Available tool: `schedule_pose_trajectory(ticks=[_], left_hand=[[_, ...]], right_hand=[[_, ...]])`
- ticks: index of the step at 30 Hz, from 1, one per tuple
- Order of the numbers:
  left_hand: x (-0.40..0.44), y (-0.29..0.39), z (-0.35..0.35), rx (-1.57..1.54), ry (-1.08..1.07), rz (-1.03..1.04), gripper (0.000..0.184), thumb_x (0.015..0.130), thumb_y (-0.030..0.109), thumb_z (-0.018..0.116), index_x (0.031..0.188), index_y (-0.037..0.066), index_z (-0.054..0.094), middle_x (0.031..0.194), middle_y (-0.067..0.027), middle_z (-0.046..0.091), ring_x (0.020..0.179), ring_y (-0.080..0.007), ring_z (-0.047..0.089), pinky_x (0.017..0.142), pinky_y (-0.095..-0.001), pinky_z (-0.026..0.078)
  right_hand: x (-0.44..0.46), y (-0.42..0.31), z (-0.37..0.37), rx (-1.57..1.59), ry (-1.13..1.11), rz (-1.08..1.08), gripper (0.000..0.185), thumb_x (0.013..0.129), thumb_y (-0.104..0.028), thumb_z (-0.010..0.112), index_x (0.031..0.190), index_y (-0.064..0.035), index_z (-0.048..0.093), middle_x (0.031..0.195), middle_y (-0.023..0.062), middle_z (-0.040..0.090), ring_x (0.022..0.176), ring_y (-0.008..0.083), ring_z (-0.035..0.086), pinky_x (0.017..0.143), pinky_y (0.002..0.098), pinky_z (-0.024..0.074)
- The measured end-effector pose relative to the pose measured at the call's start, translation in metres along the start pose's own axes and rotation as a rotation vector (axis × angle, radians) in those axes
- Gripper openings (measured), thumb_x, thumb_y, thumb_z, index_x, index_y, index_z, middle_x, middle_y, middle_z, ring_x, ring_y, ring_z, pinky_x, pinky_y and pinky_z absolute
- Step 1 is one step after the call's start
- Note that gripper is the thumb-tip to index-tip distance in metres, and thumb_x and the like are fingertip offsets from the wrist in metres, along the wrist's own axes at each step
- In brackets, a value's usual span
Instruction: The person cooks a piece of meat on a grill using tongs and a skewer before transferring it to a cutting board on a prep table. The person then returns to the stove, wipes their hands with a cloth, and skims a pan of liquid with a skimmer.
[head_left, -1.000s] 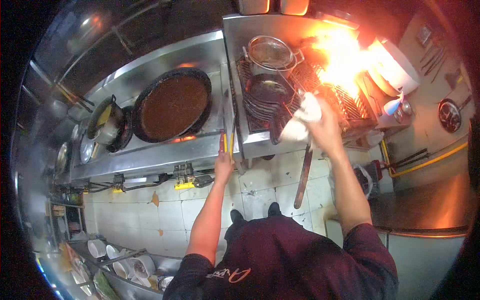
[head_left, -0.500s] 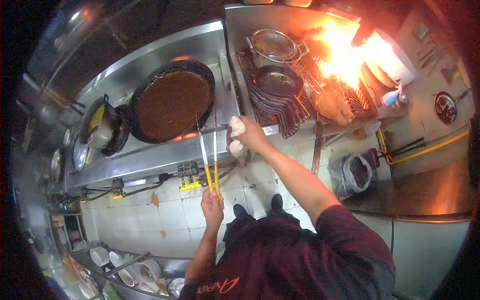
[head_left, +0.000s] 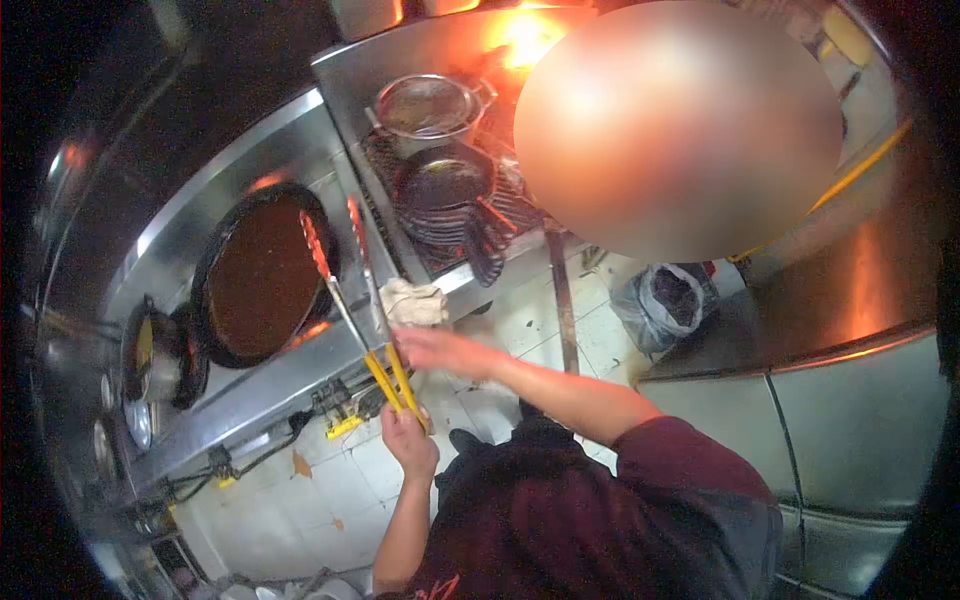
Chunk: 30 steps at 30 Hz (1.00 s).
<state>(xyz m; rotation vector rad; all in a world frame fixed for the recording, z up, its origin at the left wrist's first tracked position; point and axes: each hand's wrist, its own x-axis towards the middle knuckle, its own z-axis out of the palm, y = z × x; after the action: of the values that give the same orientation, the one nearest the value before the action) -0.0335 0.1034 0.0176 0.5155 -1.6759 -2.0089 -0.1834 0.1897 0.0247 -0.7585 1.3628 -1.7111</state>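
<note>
Held upright in front of me are long tongs [head_left: 352, 310] with yellow handles and metal arms, their jaws apart and lit red. My left hand [head_left: 410, 442] is closed around the handle ends. My right hand [head_left: 445, 352], slightly smeared by motion, has its fingers stretched out beside the upper part of the yellow handles; whether it touches them I cannot tell. A crumpled pale cloth [head_left: 415, 303] lies on the steel front edge of the stove, just beyond my right hand. Behind the tongs' jaws sits a large black pan [head_left: 205, 290] of brown sauce.
Stacked black skillets [head_left: 445, 185] stand on the grill, handles toward me, with a strainer-topped pot [head_left: 430, 115] behind them. Flames [head_left: 530, 40] rise at the back. A blurred oval hides the area to the right. Below it stands a lined bin [head_left: 670, 305]. A smaller pot [head_left: 160, 355] is at left.
My right hand has let go of the pale cloth and moved left to the tongs, leaving the cloth on the stove edge. The view has swung right. A blurred oval now covers the right side.
</note>
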Motion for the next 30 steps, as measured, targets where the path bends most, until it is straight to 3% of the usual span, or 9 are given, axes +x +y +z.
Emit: schedule_pose_trajectory(ticks=[2, 6, 9, 10, 14, 17, 21, 22, 30], left_hand=[[0.0, -0.001, 0.028, 0.146, -0.172, 0.144, 0.017, 0.092, 0.02, 0.042, 0.091, 0.004, 0.048, 0.069, -0.0031, 0.05, 0.053, -0.0091, 0.046, 0.047, -0.0228, 0.039], [0.009, -0.001, 0.079, 0.41, -0.654, 0.189, 0.022, 0.089, 0.02, 0.049, 0.096, -0.001, 0.053, 0.074, -0.0056, 0.057, 0.065, -0.0139, 0.054, 0.059, -0.0255, 0.042], [0.012, -0.042, 0.106, 0.424, -0.634, -0.043, 0.028, 0.086, 0.023, 0.055, 0.102, 0.0, 0.055, 0.077, -0.0066, 0.06, 0.068, -0.0146, 0.056, 0.062, -0.0269, 0.044], [0.014, -0.063, 0.111, 0.552, -0.676, 0.011, 0.037, 0.086, 0.029, 0.057, 0.11, 0.002, 0.052, 0.084, -0.0079, 0.06, 0.075, -0.0166, 0.057, 0.065, -0.0283, 0.045], [0.002, -0.12, 0.147, 0.363, -0.719, -0.659, 0.051, 0.086, 0.038, 0.055, 0.123, 0.006, 0.04, 0.1, -0.0111, 0.056, 0.088, -0.0203, 0.055, 0.071, -0.0319, 0.046], [-0.002, -0.129, 0.186, 0.182, -0.769, -0.842, 0.047, 0.086, 0.037, 0.055, 0.117, 0.005, 0.043, 0.097, -0.0107, 0.056, 0.087, -0.0205, 0.056, 0.072, -0.0333, 0.046], [-0.004, -0.142, 0.215, 0.046, -0.688, -0.816, 0.031, 0.086, 0.028, 0.057, 0.104, 0.007, 0.045, 0.076, -0.0056, 0.055, 0.064, -0.0165, 0.057, 0.057, -0.03, 0.047], [-0.008, -0.138, 0.222, 0.01, -0.623, -0.854, 0.023, 0.086, 0.023, 0.056, 0.099, 0.007, 0.046, 0.063, -0.0039, 0.051, 0.048, -0.0157, 0.051, 0.045, -0.0281, 0.043], [-0.005, -0.124, 0.226, 0.096, -0.558, -0.759, 0.014, 0.087, 0.017, 0.05, 0.089, 0.006, 0.042, 0.059, -0.0042, 0.047, 0.041, -0.0167, 0.048, 0.039, -0.0299, 0.041]], right_hand=[[-0.036, -0.027, 0.019, 0.027, 0.019, -0.167, 0.068, 0.086, -0.02, 0.059, 0.139, -0.0049, 0.018, 0.127, 0.0167, 0.045, 0.117, 0.0223, 0.045, 0.099, 0.0371, 0.0343], [-0.097, -0.041, -0.012, 0.134, 0.513, -0.162, 0.068, 0.085, -0.01, 0.058, 0.138, -0.0059, 0.015, 0.119, 0.0164, 0.05, 0.095, 0.0225, 0.06, 0.085, 0.0352, 0.0475], [-0.163, -0.024, -0.052, 0.106, 0.759, -0.243, 0.06, 0.085, 0.0, 0.05, 0.135, -0.0068, 0.018, 0.117, 0.0153, 0.051, 0.082, 0.0224, 0.063, 0.07, 0.033, 0.0532], [-0.185, -0.005, -0.069, 0.085, 0.832, -0.21, 0.057, 0.085, 0.004, 0.047, 0.134, -0.0069, 0.02, 0.116, 0.015, 0.051, 0.08, 0.0228, 0.063, 0.066, 0.0332, 0.054], [-0.24, 0.033, -0.115, 0.218, 1.097, -0.046, 0.059, 0.081, 0.003, 0.048, 0.132, -0.0128, 0.025, 0.109, 0.0105, 0.05, 0.067, 0.0179, 0.059, 0.051, 0.031, 0.0525], [-0.237, 0.061, -0.152, 0.207, 1.15, 0.106, 0.067, 0.078, 0.001, 0.048, 0.136, -0.0182, 0.021, 0.1, 0.0081, 0.048, 0.06, 0.0162, 0.055, 0.044, 0.0305, 0.0502], [-0.206, 0.067, -0.186, 0.198, 1.101, 0.152, 0.071, 0.08, -0.003, 0.051, 0.14, -0.0224, 0.018, 0.094, 0.007, 0.05, 0.058, 0.0154, 0.054, 0.043, 0.0305, 0.0492], [-0.199, 0.064, -0.19, 0.19, 1.103, 0.122, 0.071, 0.081, -0.004, 0.052, 0.14, -0.0227, 0.018, 0.092, 0.0066, 0.05, 0.058, 0.0152, 0.054, 0.042, 0.0304, 0.0488], [-0.157, 0.034, -0.226, 0.053, 1.185, 0.033, 0.078, 0.075, -0.002, 0.049, 0.142, -0.0237, 0.016, 0.079, 0.0039, 0.051, 0.052, 0.0135, 0.05, 0.039, 0.0294, 0.0441]])
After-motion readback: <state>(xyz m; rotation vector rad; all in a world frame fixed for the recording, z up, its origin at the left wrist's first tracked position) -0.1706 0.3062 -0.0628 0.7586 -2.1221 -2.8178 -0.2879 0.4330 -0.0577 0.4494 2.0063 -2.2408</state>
